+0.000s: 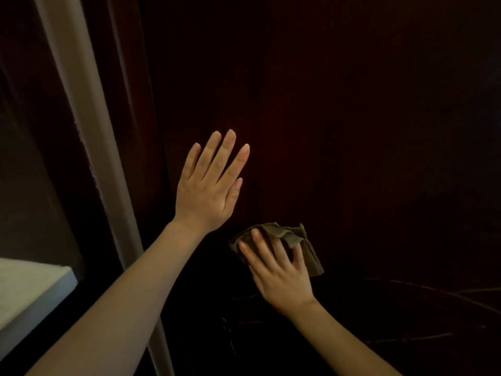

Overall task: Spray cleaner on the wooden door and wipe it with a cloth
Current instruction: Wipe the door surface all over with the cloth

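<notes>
Head view, and it is the only one I have: a dark, reddish-brown wooden door (pixel 352 118) fills most of what I see, from 12 o'clock round through 3 to 6. The light is low, so I can barely make out the grain.

My left hand (pixel 210 185) lies just to the 9 o'clock side of centre. It is spread flat with the fingers straight and close together, pointing toward 1 o'clock. The palm seems to rest against the door and it holds nothing. Its bare forearm runs down to the 7 o'clock corner.

My right hand (pixel 279 272) is at 5 o'clock from the left one and apart from it. Its fingers are straight and fanned, and they press an olive-brown cloth (pixel 311 256) flat against the door. The cloth is rumpled and folded. It sticks out past the fingertips toward 12 and 2 o'clock, and one fold lies over the tips of the middle fingers. I cannot tell whether any finger pinches that fold.

Thin pale streaks (pixel 433 291) cross the door at 4 o'clock.

At 9 to 10 o'clock a pale door frame (pixel 89 131) slants down beside the door's edge. A whitish flat surface (pixel 29 289) shows at 8 o'clock, and I cannot tell what it is.
</notes>
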Available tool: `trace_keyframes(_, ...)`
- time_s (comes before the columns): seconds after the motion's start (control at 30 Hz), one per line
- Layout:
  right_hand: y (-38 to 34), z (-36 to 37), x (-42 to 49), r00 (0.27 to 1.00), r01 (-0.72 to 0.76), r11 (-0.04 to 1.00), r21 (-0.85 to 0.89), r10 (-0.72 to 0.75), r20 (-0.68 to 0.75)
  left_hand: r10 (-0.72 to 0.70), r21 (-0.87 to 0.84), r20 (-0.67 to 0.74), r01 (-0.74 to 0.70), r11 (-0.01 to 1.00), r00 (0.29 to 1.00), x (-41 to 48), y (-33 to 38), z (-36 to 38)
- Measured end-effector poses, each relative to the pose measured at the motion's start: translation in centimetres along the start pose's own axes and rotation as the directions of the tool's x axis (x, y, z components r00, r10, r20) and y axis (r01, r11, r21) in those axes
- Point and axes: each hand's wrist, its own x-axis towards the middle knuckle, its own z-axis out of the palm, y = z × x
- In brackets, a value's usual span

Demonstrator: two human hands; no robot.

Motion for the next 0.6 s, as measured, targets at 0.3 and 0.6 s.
trace_keyframes(0.3, 0.8, -1.0, 1.6, 0.999, -0.012, 1.0, 0.027, 0.01, 0.044, -0.046, -0.026, 0.131, 0.05, 0.998, 0.99, 0.1, 0.2, -0.9)
trace_keyframes(0.6, 0.2, -2.2, 1.7, 0.89, 0.279, 0.927, 0.252, -0.348, 0.295, -0.518, -0.494, 0.318, 0.605, 0.625, 0.795, -10.6, 4.7, -3.8)
